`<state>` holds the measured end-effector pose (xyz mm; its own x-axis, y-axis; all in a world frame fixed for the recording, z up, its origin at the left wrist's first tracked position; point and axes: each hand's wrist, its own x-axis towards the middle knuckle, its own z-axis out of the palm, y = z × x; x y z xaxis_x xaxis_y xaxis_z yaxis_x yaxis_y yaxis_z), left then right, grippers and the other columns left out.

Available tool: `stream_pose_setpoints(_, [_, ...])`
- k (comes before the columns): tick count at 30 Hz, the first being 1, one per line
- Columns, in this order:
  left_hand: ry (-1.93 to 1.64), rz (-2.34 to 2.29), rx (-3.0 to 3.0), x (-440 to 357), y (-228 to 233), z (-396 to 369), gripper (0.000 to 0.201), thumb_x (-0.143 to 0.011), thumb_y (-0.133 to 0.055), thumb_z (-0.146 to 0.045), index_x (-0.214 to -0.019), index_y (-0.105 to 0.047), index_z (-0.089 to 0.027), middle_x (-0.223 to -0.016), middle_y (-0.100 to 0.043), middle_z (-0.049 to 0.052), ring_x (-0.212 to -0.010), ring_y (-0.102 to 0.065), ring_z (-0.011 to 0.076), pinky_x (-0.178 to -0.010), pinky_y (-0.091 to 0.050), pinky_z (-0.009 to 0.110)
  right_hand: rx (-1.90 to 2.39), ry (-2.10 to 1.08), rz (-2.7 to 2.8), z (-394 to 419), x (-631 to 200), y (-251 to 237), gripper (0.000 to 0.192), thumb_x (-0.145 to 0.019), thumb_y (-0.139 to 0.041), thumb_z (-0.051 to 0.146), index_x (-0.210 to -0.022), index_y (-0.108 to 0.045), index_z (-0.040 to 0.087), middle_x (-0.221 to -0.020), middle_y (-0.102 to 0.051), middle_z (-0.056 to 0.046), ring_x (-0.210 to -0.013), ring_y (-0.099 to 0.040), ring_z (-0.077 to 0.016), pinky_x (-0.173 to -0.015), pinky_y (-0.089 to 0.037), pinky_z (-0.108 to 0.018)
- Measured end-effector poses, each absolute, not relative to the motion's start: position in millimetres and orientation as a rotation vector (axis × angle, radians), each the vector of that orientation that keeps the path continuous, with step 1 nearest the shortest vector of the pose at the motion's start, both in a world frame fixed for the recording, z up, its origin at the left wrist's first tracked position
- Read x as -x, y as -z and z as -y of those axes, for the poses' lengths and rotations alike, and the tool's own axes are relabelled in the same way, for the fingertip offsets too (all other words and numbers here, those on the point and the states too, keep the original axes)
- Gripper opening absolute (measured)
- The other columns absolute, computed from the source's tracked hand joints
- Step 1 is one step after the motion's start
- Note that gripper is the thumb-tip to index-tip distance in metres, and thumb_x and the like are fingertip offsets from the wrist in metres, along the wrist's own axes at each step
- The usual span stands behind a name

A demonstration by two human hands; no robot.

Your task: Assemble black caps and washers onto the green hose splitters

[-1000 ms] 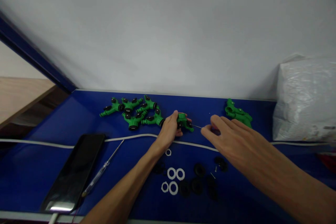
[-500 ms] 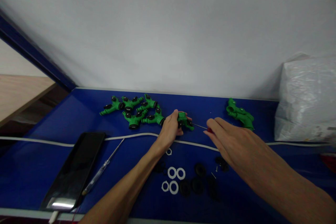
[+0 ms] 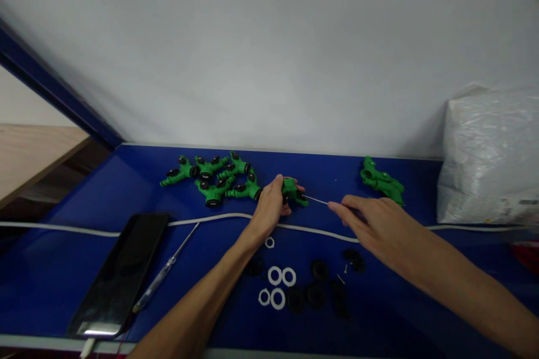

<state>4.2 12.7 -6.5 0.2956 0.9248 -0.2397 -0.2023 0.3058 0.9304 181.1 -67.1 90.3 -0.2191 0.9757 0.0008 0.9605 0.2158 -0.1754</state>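
Note:
My left hand (image 3: 272, 202) is closed around a green Y-shaped hose splitter (image 3: 289, 186) with black parts. My right hand (image 3: 362, 216) grips a screwdriver by its handle, which the fingers mostly cover. The thin metal shaft of the screwdriver (image 3: 316, 200) points left, its tip at a black part of the splitter. Left of my left hand lie several similar green splitters (image 3: 213, 189) with black knobs and collars. Farther right rest green splitter bodies (image 3: 382, 180) without visible black parts.
Near me lie white rings (image 3: 278, 298), black rings (image 3: 319, 270) and small screws (image 3: 341, 279). A phone (image 3: 122, 272) and a clear-handled screwdriver (image 3: 162, 275) lie at left. A white cable (image 3: 210, 217) crosses the blue table; a plastic-wrapped package (image 3: 488, 160) stands at right.
My right hand has turned on the screwdriver, its fingers now more stretched along the handle. My left hand keeps the splitter in nearly the same place.

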Motion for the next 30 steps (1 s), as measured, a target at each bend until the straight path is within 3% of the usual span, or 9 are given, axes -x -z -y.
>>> stream_pose_setpoints(5, [-0.928,-0.923,-0.938,-5,5,-12,0.05,-0.095,-0.047,-0.057,-0.107,-0.068,-0.014,-0.101,-0.076,0.013,-0.047,-0.038,0.0066,-0.044,-0.028,0.019,1.891,-0.078,2.306,74,-184,-80,0.012,-0.096,-0.058,0.027,-0.098,-0.061,0.016,-0.059,-0.065,0.0,-0.047,-0.062,-0.0176,-0.047,-0.036,-0.028])
stream_pose_setpoints(9, [-0.92,-0.926,-0.935,-6,4,-12,0.051,-0.094,-0.048,-0.058,-0.106,-0.068,-0.013,-0.101,-0.076,0.013,-0.047,-0.038,0.0065,-0.044,-0.028,0.02,1.606,0.209,2.526,83,-180,-83,0.034,-0.086,-0.046,0.0,-0.117,-0.056,0.011,-0.073,-0.07,-0.005,-0.055,-0.066,-0.0188,-0.051,-0.043,-0.027])
stream_pose_setpoints(12, [-0.91,-0.927,-0.94,-6,4,-11,0.049,-0.095,-0.046,-0.055,-0.107,-0.068,-0.012,-0.104,-0.076,0.014,-0.047,-0.038,0.0065,-0.044,-0.03,0.019,1.456,0.545,2.672,86,-171,-97,0.048,-0.071,-0.042,-0.011,-0.107,-0.061,0.015,-0.083,-0.071,-0.009,-0.062,-0.068,-0.0211,-0.053,-0.048,-0.029])
stream_pose_setpoints(16, [-0.907,-0.934,-0.931,-6,5,-11,0.049,-0.096,-0.045,-0.055,-0.108,-0.068,-0.013,-0.106,-0.076,0.015,-0.048,-0.041,0.0068,-0.044,-0.032,0.019,1.368,0.862,2.699,83,-160,-108,0.036,-0.069,-0.048,-0.009,-0.089,-0.066,0.016,-0.074,-0.068,-0.007,-0.061,-0.068,-0.0242,-0.055,-0.051,-0.033])
stream_pose_setpoints(23, [-0.911,-0.934,-0.905,-5,3,-12,0.049,-0.098,-0.043,-0.053,-0.108,-0.068,-0.012,-0.1,-0.076,0.014,-0.046,-0.036,0.0065,-0.045,-0.029,0.02,1.194,0.896,2.752,75,-167,-99,0.042,-0.065,-0.05,-0.011,-0.095,-0.072,0.007,-0.084,-0.075,-0.013,-0.067,-0.07,-0.0246,-0.058,-0.054,-0.034])
stream_pose_setpoints(30, [-0.921,-0.911,-0.949,-4,3,-9,0.053,-0.098,-0.043,-0.057,-0.107,-0.069,-0.012,-0.101,-0.075,0.015,-0.048,-0.035,0.0075,-0.044,-0.029,0.021,1.178,0.882,2.8,70,-172,-105,0.034,-0.071,-0.051,-0.008,-0.091,-0.071,0.01,-0.079,-0.073,-0.012,-0.062,-0.067,-0.0237,-0.055,-0.052,-0.033])
